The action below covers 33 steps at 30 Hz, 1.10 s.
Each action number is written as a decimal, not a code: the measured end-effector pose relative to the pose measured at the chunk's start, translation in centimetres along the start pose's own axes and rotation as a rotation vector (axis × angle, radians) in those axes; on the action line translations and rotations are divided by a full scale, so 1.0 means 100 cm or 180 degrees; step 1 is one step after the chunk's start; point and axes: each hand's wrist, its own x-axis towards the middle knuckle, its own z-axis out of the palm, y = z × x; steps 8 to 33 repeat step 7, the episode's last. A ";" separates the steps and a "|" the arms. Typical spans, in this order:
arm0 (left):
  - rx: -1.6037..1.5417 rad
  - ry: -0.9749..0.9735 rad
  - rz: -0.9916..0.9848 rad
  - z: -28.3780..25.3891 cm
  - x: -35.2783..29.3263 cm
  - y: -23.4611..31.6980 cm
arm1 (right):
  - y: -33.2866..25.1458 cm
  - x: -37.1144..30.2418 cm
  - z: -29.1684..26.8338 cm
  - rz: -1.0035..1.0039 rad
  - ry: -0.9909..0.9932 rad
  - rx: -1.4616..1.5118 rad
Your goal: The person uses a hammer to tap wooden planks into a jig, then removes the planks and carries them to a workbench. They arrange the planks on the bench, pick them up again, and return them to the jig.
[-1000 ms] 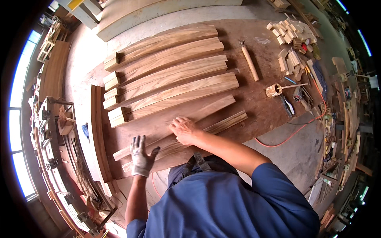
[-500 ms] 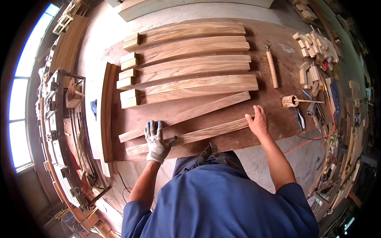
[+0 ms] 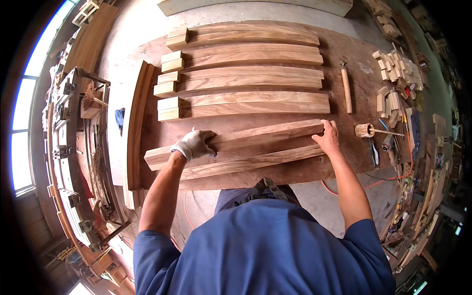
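Observation:
My left hand [image 3: 195,144], in a whitish work glove, is closed around a long wooden bar [image 3: 265,139] left of its middle. The bare right hand [image 3: 328,136] grips the same bar at its right end, thumb toward me and fingers on the far side. The bar looks tilted, showing a pale top face and a darker side. Nearer to me, a second wooden bar [image 3: 255,162] lies slantwise on the brown worktable [image 3: 236,182]. Beyond them, several bar pairs [image 3: 250,104] lie in rows with small wooden blocks [image 3: 169,108] at their left ends.
Curved boards [image 3: 133,128] stand along the table's left edge. To the right lie a wooden-handled hammer-like tool [image 3: 347,91], a round pot [image 3: 364,130] with a stick across it, and piled small wood blocks [image 3: 399,67]. An orange cord [image 3: 373,185] runs beside the table.
Both hands have closed on the farther bar, which has turned and seems raised. The right hand moved from the nearer bar to the farther one. The whole view has shifted slightly.

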 end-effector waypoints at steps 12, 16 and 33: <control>0.0447 -0.0997 -0.0465 -0.013 0.038 0.022 | 0.002 -0.008 -0.030 -0.0307 -0.0344 -0.0800; 0.0447 -0.0997 -0.0465 -0.013 0.038 0.022 | 0.002 -0.008 -0.030 -0.0307 -0.0344 -0.0800; 0.0447 -0.0997 -0.0465 -0.013 0.038 0.022 | 0.002 -0.008 -0.030 -0.0307 -0.0344 -0.0800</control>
